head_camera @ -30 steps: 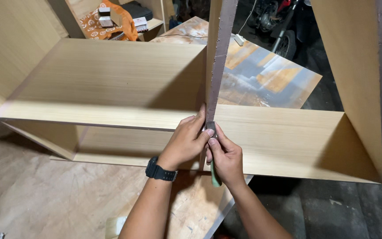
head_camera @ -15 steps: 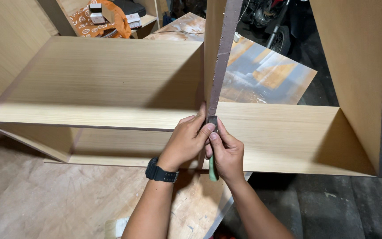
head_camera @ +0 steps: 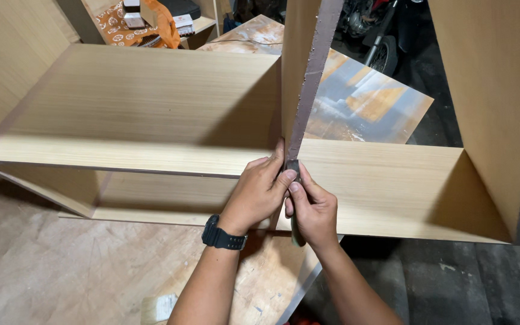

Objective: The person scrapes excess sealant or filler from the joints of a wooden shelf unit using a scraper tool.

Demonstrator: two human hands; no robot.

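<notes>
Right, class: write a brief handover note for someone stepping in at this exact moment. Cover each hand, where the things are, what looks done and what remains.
Left hand: pinching the lower front edge of the upright divider panel, black wristwatch on.
Right hand: gripping a small green-handled tool against that same edge.
The wooden cabinet lies on the plywood floor sheet.
Done: panels are assembled.
Left: the divider's dark edge looks unfinished above the hands.
</notes>
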